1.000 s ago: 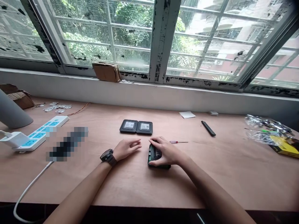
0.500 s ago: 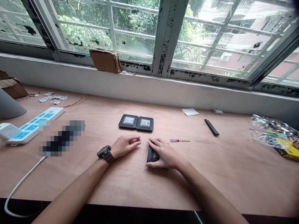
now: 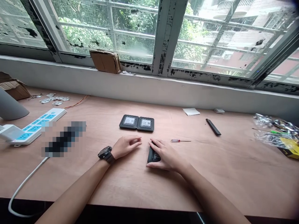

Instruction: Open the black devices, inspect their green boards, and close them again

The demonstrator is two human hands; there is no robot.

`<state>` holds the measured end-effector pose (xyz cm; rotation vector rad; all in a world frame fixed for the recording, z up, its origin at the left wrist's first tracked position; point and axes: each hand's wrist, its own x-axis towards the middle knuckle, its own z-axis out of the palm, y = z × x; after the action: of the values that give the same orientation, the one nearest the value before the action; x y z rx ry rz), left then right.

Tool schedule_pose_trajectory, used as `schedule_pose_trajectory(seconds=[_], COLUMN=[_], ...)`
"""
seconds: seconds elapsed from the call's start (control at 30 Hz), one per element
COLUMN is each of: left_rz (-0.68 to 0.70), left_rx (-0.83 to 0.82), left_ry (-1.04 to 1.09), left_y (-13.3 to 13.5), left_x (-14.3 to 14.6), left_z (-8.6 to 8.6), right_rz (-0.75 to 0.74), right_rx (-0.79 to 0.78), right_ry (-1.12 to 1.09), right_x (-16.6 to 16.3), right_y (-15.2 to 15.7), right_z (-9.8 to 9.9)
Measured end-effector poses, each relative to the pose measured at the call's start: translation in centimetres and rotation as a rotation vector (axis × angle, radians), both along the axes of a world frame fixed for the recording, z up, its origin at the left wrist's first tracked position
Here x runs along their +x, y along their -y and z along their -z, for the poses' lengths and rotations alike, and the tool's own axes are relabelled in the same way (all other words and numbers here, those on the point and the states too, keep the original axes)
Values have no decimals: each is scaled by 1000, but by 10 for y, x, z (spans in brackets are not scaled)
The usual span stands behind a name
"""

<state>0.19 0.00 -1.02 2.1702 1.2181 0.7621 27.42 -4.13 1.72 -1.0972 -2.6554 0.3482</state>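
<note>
My right hand (image 3: 168, 157) spans a flat black square case (image 3: 153, 154) lying on the table, fingers over its far edge and thumb along its near edge. Much of that case, with the print on its top, is hidden beneath the palm. To the left, my left hand (image 3: 126, 147) rests on the table holding nothing, its fingers loosely bent and apart. Beyond both hands, two similar black cases lie side by side, a left one (image 3: 123, 123) and a right one (image 3: 145, 127), each with a white label. A small screwdriver (image 3: 178, 141) with a clear and red handle lies right of my right hand.
Left stand a white power strip (image 3: 37, 127), a pixelated dark object (image 3: 63, 140) with a white cable, and a grey rounded object (image 3: 11, 105). On the right are a black bar (image 3: 213, 127), white paper (image 3: 191, 111) and a bagged pile (image 3: 272, 133). Cardboard (image 3: 105, 61) sits on the sill.
The view has shifted very slightly. Both hands keep their places, the right one still on the black case.
</note>
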Motion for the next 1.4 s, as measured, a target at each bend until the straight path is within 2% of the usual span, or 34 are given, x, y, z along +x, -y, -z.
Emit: schedule_pose_trajectory(seconds=[0.37,0.63,1.07,1.4], left_rz=[19,-5,-9,0], left_rx=[28,13,24,17], left_ry=[9,5,37,22], left_y=[2,3,1,1], left_x=[0,0,-1,-1], left_z=[-4,-2,1,-1], right_rz=[0,23,14,-15], right_rx=[-21,44,63,4], right_ry=[59,43,49,60], right_x=[5,-1,0,7], right_y=[5,10,10,8], right_z=[-3,3,-3,-12])
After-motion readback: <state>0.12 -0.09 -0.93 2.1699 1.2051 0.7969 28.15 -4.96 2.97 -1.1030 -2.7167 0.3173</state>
